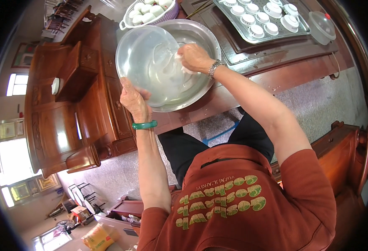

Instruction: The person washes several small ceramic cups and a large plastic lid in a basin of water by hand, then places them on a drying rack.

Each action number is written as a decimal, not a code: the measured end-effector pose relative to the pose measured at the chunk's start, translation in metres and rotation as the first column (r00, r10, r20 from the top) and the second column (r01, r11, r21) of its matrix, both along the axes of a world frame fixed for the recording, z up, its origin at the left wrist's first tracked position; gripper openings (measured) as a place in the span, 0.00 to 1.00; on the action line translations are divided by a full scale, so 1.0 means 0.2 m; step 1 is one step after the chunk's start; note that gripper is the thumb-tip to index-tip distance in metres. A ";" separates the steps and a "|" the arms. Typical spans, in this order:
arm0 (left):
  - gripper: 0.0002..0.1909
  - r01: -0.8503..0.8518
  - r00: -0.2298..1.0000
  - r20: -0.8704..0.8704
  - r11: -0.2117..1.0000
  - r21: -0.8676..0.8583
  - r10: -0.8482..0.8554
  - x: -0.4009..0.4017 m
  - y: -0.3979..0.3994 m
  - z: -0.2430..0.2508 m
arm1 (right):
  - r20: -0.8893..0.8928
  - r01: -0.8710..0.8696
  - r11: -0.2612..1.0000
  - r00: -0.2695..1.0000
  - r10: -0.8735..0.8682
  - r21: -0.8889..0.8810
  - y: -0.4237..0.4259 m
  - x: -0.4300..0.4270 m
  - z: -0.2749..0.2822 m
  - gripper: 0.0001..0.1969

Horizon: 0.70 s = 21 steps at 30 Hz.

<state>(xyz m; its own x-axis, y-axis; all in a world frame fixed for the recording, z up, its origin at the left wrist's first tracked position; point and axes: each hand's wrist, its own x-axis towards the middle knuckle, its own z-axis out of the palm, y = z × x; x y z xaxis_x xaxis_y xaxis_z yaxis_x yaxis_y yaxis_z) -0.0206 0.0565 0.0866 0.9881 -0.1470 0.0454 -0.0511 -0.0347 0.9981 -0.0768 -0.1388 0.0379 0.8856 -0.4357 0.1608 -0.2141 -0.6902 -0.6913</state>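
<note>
My left hand (135,98) grips the near left rim of a translucent plastic bowl (140,69). The bowl is tilted over a wide stainless-steel basin (214,44), covering much of its left side. In my right hand (196,58) is a bunched white cloth (188,71), held at the bowl's right side. Whether the cloth touches the bowl cannot be told. Below the cloth, what look like water and wet surfaces shine inside the basin. A green bangle circles my left wrist, and a metal watch band my right.
Beyond the basin is a basket (162,20) of white rounded pieces. A perforated metal tray (250,38) bears several upturned white cups. At the right stands a clear lidded container (323,28). The dark wooden table (240,67) has water drops; a carved wooden bench (90,78) adjoins its left.
</note>
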 end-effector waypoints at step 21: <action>0.27 -0.139 0.980 -0.165 0.978 -0.157 0.113 0.03 0.00 -0.04 | 0.366 -0.056 0.998 0.929 0.059 -0.018 0.18 0.02 -0.03 0.15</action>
<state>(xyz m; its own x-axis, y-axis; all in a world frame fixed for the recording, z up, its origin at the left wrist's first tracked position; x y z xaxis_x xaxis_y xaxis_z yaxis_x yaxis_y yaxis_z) -0.0146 0.0564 0.0778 0.9951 -0.0239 -0.0956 0.0980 0.1365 0.9858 -0.0729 -0.1027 0.0319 0.7880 -0.3832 0.4819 0.0937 -0.6989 -0.7091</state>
